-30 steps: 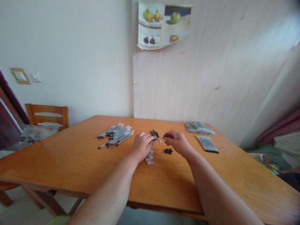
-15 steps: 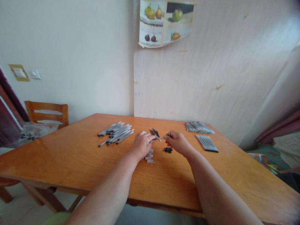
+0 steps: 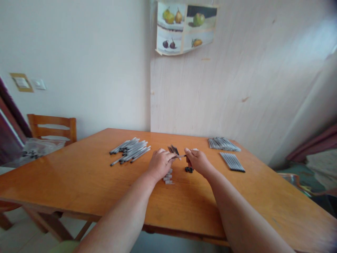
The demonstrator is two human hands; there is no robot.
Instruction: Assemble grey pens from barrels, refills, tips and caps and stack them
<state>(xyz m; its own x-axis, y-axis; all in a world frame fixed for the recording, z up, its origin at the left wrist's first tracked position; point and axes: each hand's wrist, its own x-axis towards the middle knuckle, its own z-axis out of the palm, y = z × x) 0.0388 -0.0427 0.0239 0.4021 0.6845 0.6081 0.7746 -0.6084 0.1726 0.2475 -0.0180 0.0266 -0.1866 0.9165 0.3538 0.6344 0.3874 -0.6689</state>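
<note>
My left hand [image 3: 158,163] is closed around a slim pen [image 3: 180,156] with a grey barrel, which lies level and points to the right. At the pen's right end is my right hand [image 3: 198,161], its thumb against the tip and its other fingers curled below. Small black plugs [image 3: 188,169] lie in a cluster just under my right hand. Several translucent caps [image 3: 167,179] sit beside my left wrist, partly hidden by it. Behind the pen, thin dark refills [image 3: 173,149] are spread on the table.
A loose pile of grey pens with black ends [image 3: 133,150] lies to the left. On the right are a neat row of pens [image 3: 232,162] and, farther back, a bundle of pens [image 3: 223,144]. The wooden table [image 3: 92,182] meets the wall behind; a chair [image 3: 54,123] stands left.
My right hand has turned from a fingertip pinch at the pen's right end to a thumb laid against that end. My left hand has kept its place and its hold.
</note>
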